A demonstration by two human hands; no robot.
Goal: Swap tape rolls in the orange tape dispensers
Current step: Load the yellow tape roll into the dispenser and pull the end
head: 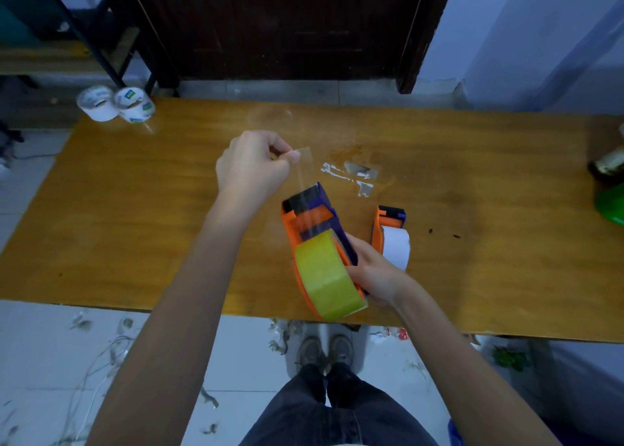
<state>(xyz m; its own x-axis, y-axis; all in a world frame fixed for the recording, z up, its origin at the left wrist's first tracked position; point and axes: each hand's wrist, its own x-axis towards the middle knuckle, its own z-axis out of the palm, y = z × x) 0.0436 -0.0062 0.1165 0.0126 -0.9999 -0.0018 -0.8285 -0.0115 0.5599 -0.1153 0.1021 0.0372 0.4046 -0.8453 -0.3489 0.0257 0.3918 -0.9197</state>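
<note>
My right hand (371,270) grips an orange and purple tape dispenser (314,223) from its right side, holding it tilted above the wooden table (135,209). A yellowish clear tape roll (324,277) sits in its wheel. My left hand (256,165) pinches the free end of the clear tape strip (304,172), stretched up from the dispenser's front. A second orange dispenser (388,223) holding a white tape roll (396,246) stands on the table just right of my right hand.
Two white tape rolls (114,103) lie at the table's far left corner. Scraps of tape (354,175) stick to the tabletop beyond the dispensers. A green object (611,202) and a bottle (607,165) sit at the right edge. Debris litters the floor.
</note>
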